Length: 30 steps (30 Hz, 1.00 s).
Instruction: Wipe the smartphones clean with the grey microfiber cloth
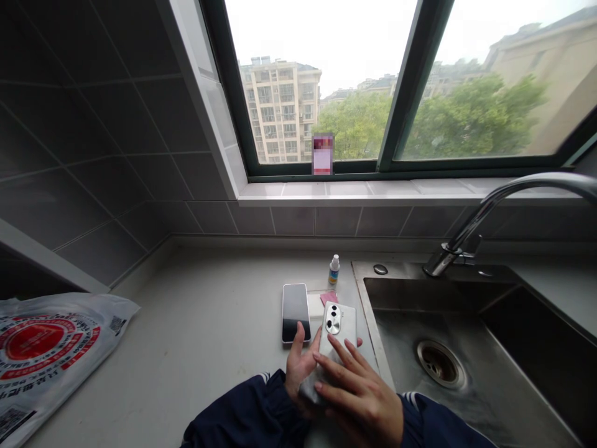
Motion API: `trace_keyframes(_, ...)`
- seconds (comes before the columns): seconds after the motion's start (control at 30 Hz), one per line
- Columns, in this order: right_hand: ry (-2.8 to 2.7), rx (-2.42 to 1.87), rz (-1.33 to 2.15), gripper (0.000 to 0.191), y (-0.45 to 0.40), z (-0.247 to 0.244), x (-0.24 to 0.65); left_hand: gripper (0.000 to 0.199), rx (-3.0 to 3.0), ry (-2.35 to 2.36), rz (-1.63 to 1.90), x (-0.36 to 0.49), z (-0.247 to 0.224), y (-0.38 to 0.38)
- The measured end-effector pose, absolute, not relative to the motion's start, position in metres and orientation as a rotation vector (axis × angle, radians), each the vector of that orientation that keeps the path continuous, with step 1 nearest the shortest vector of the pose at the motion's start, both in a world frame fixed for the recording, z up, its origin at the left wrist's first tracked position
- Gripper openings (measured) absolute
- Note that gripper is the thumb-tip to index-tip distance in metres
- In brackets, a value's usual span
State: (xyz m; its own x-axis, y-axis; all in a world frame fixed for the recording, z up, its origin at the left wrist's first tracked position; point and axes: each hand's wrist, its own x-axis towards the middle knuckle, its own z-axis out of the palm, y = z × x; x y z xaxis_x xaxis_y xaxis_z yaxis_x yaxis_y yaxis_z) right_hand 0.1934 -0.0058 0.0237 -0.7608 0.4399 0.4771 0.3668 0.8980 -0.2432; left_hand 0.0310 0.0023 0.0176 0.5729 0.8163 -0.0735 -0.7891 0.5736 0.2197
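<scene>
A white phone [346,323], its round camera block facing up, rests in my left hand [301,367], whose fingers wrap under it. My right hand [361,389] lies over the phone's lower part, fingers spread, with a grey cloth [311,391] beneath its palm and fingers. Just beyond on the counter is a second phone [295,308], dark screen up. A pink piece [328,298] lies on a clear case [315,304], partly hidden behind the held phone. Near the sink's edge stands a small white-capped bottle [334,271].
To the right is a steel sink [385,358] with a curved faucet [485,208]. A plastic bag [60,348] with red print lies at the far left of the counter [209,311]. A window [321,74] is ahead, with a small card [323,155] at its lower frame.
</scene>
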Motion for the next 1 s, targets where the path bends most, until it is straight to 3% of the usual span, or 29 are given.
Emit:
trace_keyframes(0.2,-2.565,-0.576,0.256,0.06,-0.003,0.038,0.198,0.086,0.157,0.157,0.984,0.031,0.019,0.004)
trace_keyframes(0.4,-2.582,-0.586,0.273,0.064,-0.002,0.041,0.2,0.085,0.132,0.165,0.991,0.032,0.02,0.002)
trace_keyframes(1.0,-2.473,-0.477,0.157,0.021,-0.003,0.033,0.194,0.087,0.115,0.193,0.983,0.033,0.025,0.003)
